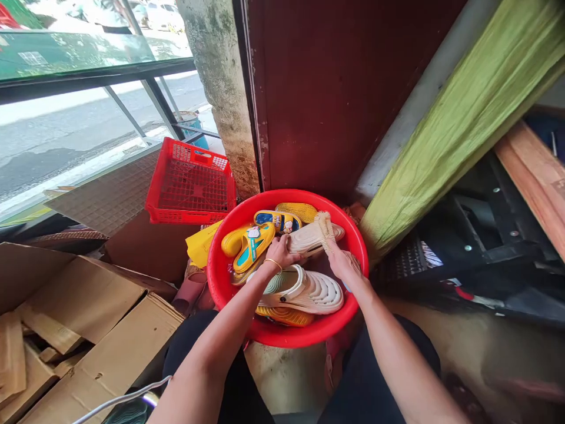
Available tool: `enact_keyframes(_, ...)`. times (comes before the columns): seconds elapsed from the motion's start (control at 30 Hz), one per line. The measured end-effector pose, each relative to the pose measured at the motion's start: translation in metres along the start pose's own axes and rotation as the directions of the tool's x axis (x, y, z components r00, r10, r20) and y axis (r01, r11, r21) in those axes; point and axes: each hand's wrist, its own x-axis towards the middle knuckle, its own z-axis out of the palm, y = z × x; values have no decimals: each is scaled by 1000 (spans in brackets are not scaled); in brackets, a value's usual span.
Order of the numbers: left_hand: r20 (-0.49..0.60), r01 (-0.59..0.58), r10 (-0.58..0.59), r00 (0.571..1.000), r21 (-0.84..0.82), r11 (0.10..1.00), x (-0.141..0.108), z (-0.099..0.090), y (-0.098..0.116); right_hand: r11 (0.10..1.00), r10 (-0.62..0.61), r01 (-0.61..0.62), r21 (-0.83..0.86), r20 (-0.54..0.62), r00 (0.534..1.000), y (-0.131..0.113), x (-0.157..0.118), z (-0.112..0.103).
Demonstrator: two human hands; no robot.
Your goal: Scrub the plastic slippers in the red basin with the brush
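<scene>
Inside a round red basin [289,338] lie several sandals and clogs. My left hand [282,253] is closed round the near end of a beige sandal [304,237], whose sole faces up. My right hand [346,265] grips a pale bristled brush [325,228], its bristles against that sole near the far end. Below my hands rests a white clog [322,292] with its strap. A yellow sandal with a teal strap [254,247] sits left of my left hand, and a yellow and blue sandal [278,222] lies behind it. An orange-yellow shoe [286,316] shows under the clog.
A red plastic crate [194,188] stands behind the basin on the left. Cardboard [123,330] and wood pieces [48,330] lie at left. Behind is a dark red door [326,88]; green cloth [441,141] hangs at right. My knees flank the basin.
</scene>
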Motion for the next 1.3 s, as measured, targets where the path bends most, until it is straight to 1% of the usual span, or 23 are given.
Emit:
enact_keyframes(0.03,-42,-13,10,999,-49,999,-2,-2,0,1000,-22,22,4,-25,999,-3,-3,-1)
enact_keyframes(0.1,-120,-23,8,993,-123,992,-5,-6,0,992,-125,126,15,-54,991,-12,-10,0)
enact_keyframes(0.17,-161,-17,-11,987,-173,985,-10,-12,0,970,-237,239,32,-61,970,-21,-15,3)
enact_keyframes(0.2,-167,-11,-22,986,-194,981,-12,-15,0,965,-257,260,36,-67,964,-24,-17,3)
enact_keyframes(0.27,-171,3,-42,984,-226,974,-18,-24,0,976,-212,216,40,-79,974,-22,-16,2)
enact_keyframes(0.33,-188,13,-60,980,-244,970,-23,-36,-1,992,-106,110,53,-80,991,-11,-12,-2)
enact_keyframes(0.4,-216,24,-83,973,-264,964,-27,-48,-3,997,-10,16,80,-75,997,3,-8,-7)
enact_keyframes(0.47,-229,37,-115,967,-319,947,-29,-58,-5,992,44,-34,124,-79,996,14,-5,-9)
enact_keyframes(0.5,-221,44,-133,966,-366,930,-29,-61,-6,987,54,-39,156,-89,995,17,-6,-9)
enact_keyframes(0.57,-187,51,-165,969,-498,866,-30,-65,-7,973,49,-18,232,-127,991,16,-9,-7)
enact_keyframes(0.63,-119,72,-196,973,-653,754,-33,-64,-7,957,2,49,286,-175,984,9,-14,-3)
enact_keyframes(0.7,-25,128,-236,971,-782,610,-38,-61,-5,952,-91,141,270,-192,977,0,-21,0)
enact_keyframes(0.77,56,185,-264,963,-848,496,-42,-58,-3,958,-179,212,195,-173,968,-7,-25,1)
enact_keyframes(0.83,95,220,-296,950,-879,424,-47,-57,-2,970,-191,211,118,-160,968,-8,-24,-2)
enact_keyframes(0.9,116,242,-331,937,-897,371,-52,-59,-2,985,-115,136,110,-180,977,-4,-18,-8)
enact_keyframes(0.97,140,262,-362,921,-913,314,-58,-64,-3,978,-52,92,185,-211,976,1,-12,-15)
enact_keyframes(1.0,160,273,-370,915,-921,278,-62,-67,-3,964,-47,105,243,-233,971,3,-10,-18)
enact_keyframes(1.07,222,306,-382,897,-936,173,-72,-72,-5,907,-92,202,370,-293,952,2,-13,-23)
enact_keyframes(1.13,293,335,-385,875,-941,44,-81,-76,-6,808,-171,324,491,-331,928,-2,-24,-26)
enact_keyframes(1.17,318,341,-383,868,-940,-6,-85,-77,-6,753,-216,363,549,-314,924,-4,-32,-27)
enact_keyframes(1.2,327,341,-378,866,-940,-32,-89,-77,-7,702,-268,377,605,-267,926,-5,-40,-28)
enact_keyframes(1.23,325,335,-371,870,-941,-40,-91,-77,-7,660,-319,365,657,-196,927,-6,-49,-29)
enact_keyframes(1.3,312,328,-356,881,-945,-16,-92,-76,-7,611,-395,288,737,-31,918,-5,-63,-31)
